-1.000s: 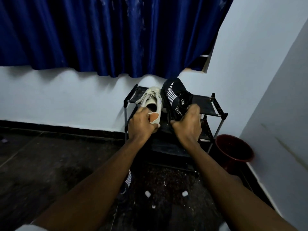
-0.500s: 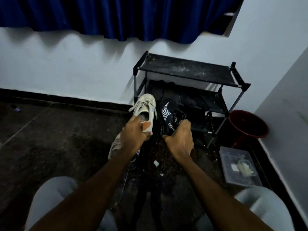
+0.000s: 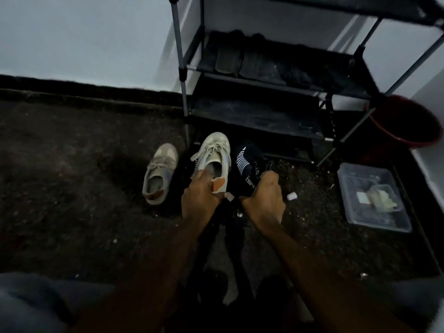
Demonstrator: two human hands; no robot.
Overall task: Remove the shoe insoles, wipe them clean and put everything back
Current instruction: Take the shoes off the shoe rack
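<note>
Your L hand (image 3: 200,197) is closed on the heel of the beige sneaker (image 3: 215,156); its long axis runs heel-to-toe toward 12 o'clock, opening up. R hand (image 3: 263,200) is clamped on the black shoe's (image 3: 248,164) heel, just at 3 o'clock of it. Second beige sneaker (image 3: 159,174) lies on the floor at 9 o'clock, nearer L; insoles prob still inside, can't tell.

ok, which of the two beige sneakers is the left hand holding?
The right-hand beige sneaker: the left hand grips its heel beside the black shoe. The other beige sneaker lies untouched on the floor.
</note>
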